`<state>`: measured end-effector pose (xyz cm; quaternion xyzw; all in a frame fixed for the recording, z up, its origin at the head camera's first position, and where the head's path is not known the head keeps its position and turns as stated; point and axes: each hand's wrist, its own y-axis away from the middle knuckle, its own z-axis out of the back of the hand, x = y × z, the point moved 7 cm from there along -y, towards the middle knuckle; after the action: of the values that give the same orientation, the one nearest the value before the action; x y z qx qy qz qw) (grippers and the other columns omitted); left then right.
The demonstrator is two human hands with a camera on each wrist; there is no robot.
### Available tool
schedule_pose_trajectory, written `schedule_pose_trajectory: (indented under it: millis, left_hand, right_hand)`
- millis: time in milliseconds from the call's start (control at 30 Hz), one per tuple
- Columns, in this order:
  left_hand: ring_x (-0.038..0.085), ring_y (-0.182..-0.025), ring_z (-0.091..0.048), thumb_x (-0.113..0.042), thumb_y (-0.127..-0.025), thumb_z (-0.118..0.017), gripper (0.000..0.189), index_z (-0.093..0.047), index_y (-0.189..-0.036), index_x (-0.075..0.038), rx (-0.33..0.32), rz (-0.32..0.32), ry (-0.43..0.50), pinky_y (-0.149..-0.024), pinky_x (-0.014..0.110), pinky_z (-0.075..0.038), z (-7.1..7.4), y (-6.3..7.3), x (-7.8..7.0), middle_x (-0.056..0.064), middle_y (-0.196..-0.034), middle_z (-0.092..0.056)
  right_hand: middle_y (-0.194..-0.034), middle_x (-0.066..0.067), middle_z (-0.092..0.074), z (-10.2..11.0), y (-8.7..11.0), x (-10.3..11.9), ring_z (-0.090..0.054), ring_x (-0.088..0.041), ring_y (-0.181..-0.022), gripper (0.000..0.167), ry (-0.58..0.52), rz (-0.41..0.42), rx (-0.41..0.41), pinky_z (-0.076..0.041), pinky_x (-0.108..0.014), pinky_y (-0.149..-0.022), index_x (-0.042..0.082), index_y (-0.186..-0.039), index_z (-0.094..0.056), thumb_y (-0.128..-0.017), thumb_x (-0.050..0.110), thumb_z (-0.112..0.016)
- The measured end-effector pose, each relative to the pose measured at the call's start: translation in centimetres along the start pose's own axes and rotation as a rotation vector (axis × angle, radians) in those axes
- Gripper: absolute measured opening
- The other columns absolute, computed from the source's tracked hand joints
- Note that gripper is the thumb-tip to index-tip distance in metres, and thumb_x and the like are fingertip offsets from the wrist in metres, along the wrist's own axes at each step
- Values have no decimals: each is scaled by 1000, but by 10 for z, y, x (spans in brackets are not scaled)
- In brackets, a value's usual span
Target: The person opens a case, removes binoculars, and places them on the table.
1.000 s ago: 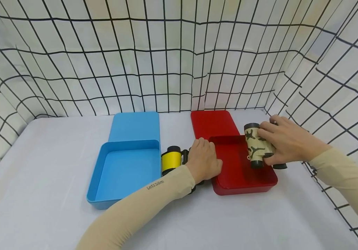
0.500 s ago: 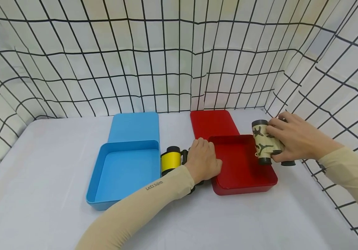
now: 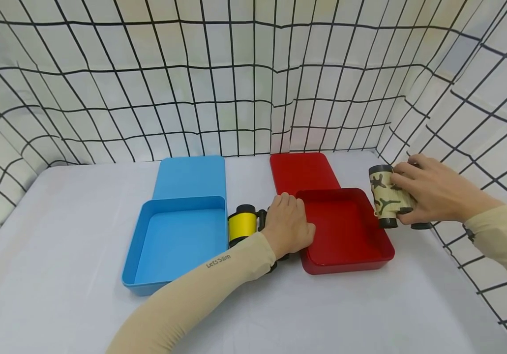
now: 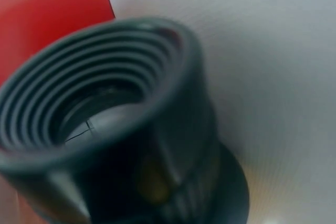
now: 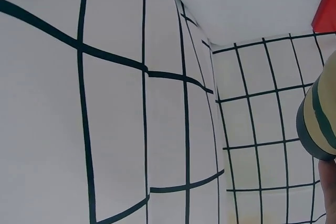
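In the head view, my right hand [image 3: 441, 189] grips a pair of camouflage-patterned binoculars [image 3: 383, 191] beside the right side of the red box [image 3: 342, 231]. A sliver of those binoculars [image 5: 321, 121] shows at the right edge of the right wrist view, a finger [image 5: 328, 184] against it. My left hand [image 3: 289, 223] holds a pair of yellow and black binoculars [image 3: 243, 226] between the two boxes, covering much of them. One black ribbed barrel [image 4: 184, 129] of this pair fills much of the left wrist view.
A blue box [image 3: 182, 241] stands left of the yellow binoculars. Flat behind the boxes lie a blue lid [image 3: 192, 176] and a red lid [image 3: 304, 172]. Black-gridded white walls [image 3: 218, 83] enclose the white table [image 3: 58, 246] at the back and sides.
My right hand has carried the camouflage binoculars rightward and slightly away, from above the red box to its right side. The left hand and yellow binoculars stay in place.
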<state>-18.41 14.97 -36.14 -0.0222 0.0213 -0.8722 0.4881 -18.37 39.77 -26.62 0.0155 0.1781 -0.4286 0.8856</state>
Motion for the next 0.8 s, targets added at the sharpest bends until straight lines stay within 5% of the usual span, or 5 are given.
schedule_pose_trajectory:
  millis: [467,800]
  left_hand:
    - [15,-81,-47,-42,-97,-50,31,-49,-87,-14,-2,-2,-2,-72,27,-34,2,-1,0,2,-80,-52]
    - [14,-80,-46,-41,-96,-50,30,-49,-86,-14,-18,0,0,-71,27,-34,2,0,0,2,-79,-51]
  right_hand:
    - [-107,-5,-63,-19,17,-11,-53,-31,-105,57,37,24,20,-52,-46,-87,19,-103,-63,-56,43,-84]
    - [-114,-5,-64,-38,19,-1,-53,-31,-110,67,72,66,115,-56,-49,-89,21,-115,-66,-57,48,-87]
